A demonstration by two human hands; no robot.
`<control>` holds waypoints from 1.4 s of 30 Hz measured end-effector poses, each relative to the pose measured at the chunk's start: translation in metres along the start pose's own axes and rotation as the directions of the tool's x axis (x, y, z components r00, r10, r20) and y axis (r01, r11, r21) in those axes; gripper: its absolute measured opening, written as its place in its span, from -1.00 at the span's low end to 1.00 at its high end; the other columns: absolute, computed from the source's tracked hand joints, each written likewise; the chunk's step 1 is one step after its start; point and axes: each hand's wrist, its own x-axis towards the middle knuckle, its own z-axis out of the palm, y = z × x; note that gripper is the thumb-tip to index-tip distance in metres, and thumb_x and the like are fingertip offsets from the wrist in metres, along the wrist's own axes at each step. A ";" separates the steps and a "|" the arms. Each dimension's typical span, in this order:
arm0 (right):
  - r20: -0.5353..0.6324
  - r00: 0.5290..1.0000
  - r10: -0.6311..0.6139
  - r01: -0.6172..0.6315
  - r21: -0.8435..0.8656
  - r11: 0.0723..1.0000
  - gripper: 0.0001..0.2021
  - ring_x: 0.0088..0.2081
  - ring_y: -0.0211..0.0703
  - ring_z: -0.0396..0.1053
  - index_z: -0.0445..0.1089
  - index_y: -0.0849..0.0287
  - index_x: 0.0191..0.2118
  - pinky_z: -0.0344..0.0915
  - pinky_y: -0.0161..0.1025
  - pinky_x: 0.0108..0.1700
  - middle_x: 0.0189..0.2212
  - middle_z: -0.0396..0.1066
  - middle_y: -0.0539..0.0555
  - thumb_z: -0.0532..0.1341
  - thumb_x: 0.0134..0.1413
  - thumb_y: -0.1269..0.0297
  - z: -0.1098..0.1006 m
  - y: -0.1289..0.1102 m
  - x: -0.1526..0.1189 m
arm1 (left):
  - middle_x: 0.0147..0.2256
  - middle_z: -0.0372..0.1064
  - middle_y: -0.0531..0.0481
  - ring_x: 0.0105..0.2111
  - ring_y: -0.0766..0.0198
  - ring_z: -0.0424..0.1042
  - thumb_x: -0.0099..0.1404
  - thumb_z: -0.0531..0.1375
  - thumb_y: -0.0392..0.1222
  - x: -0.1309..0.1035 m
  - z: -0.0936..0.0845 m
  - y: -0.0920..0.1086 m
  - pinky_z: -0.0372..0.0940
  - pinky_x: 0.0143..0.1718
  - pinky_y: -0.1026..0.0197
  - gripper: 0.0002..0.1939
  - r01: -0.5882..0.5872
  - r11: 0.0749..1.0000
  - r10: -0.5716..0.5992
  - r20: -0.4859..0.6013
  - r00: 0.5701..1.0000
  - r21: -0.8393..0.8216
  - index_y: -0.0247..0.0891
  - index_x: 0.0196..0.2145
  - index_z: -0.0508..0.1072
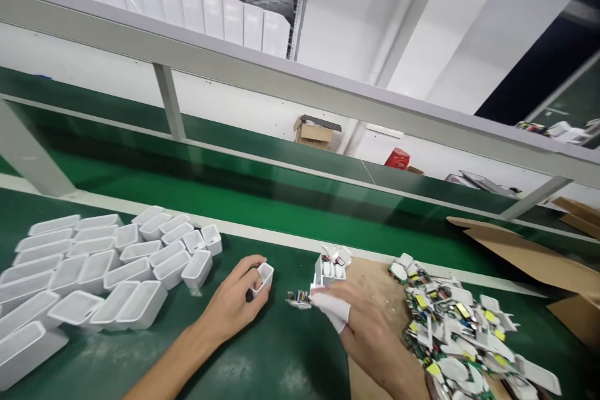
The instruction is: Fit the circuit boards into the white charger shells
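Note:
My left hand [241, 292] is closed around a small white plastic case [265, 276], its open end facing up. To the right, my right hand [360, 319] grips a small circuit board [300, 299] with electronic parts on it, held just above the green bench and apart from the case. White material covers part of the right hand's fingers. Just beyond that hand stands a white box [323, 270] with small white pieces in it. Fingertips of the right hand are partly hidden.
Many open white cases [135, 300] stand grouped at the left. On the right, a heap of circuit boards and white parts [459, 325] lies on cardboard [372, 281]. Behind the bench [253, 356] runs a green conveyor belt [234, 190]; a long rail [262, 75] crosses above it.

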 end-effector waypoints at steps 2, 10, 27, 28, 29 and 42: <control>0.085 0.996 -0.024 0.024 0.000 1.000 -0.45 0.15 -0.08 0.50 0.37 0.02 0.29 0.49 -0.08 0.20 0.12 0.56 0.11 0.00 0.36 0.62 0.011 -0.002 -0.012 | 0.09 0.46 -0.16 -0.05 0.14 0.58 0.45 0.15 -0.21 -0.001 -0.003 -0.003 0.45 -0.10 0.17 -0.77 0.021 1.000 -0.021 -0.007 1.000 0.014 -0.16 -0.40 0.26; 0.142 0.954 0.265 -0.252 -0.106 0.962 -0.41 0.24 0.10 0.43 0.21 0.02 0.39 0.47 0.04 0.24 0.24 0.43 0.20 0.34 0.33 0.25 0.024 0.002 -0.038 | 0.05 0.41 -0.09 -0.05 0.11 0.53 0.37 0.32 -0.15 -0.003 0.004 0.004 0.46 -0.07 0.12 -0.81 0.096 0.994 -0.088 0.165 0.982 -0.043 -0.14 -0.26 0.33; -0.050 0.954 0.296 -0.300 -0.110 0.948 -0.38 0.22 0.18 0.47 0.18 0.16 0.38 0.54 0.13 0.16 0.21 0.44 0.31 0.17 0.21 0.47 0.097 0.033 -0.039 | 0.20 0.37 -0.15 0.17 -0.06 0.47 0.15 0.54 -0.17 -0.004 0.001 0.000 0.44 0.20 -0.09 0.03 0.270 0.956 -0.216 0.347 0.912 -0.115 0.05 0.44 0.13; -0.063 0.955 0.291 -0.296 -0.106 0.949 -0.40 0.19 0.16 0.49 0.20 0.14 0.37 0.56 0.11 0.14 0.17 0.46 0.29 0.15 0.22 0.48 0.098 0.034 -0.038 | 0.19 0.38 -0.15 0.15 -0.05 0.49 0.18 0.51 -0.21 -0.003 0.000 0.000 0.45 0.19 -0.08 0.01 0.266 0.957 -0.213 0.344 0.915 -0.114 0.04 0.45 0.12; -0.073 0.954 0.290 -0.296 -0.102 0.950 -0.41 0.16 0.15 0.51 0.21 0.14 0.37 0.57 0.09 0.12 0.15 0.48 0.28 0.14 0.23 0.49 0.097 0.034 -0.037 | 0.18 0.40 -0.16 0.12 -0.03 0.51 0.22 0.45 -0.26 -0.001 -0.001 0.000 0.47 0.16 -0.06 -0.04 0.260 0.959 -0.208 0.339 0.917 -0.116 0.02 0.45 0.12; -0.160 0.945 0.285 -0.294 -0.040 0.955 -0.40 0.20 0.07 0.45 0.11 0.13 0.40 0.55 0.03 0.14 0.14 0.42 0.26 0.05 0.27 0.50 0.092 0.030 -0.027 | 0.24 0.42 -0.08 0.17 0.08 0.52 0.41 -0.04 -0.49 0.012 -0.019 -0.015 0.50 0.16 -0.04 -0.43 0.189 0.969 -0.145 0.254 0.956 -0.158 -0.01 -0.13 0.71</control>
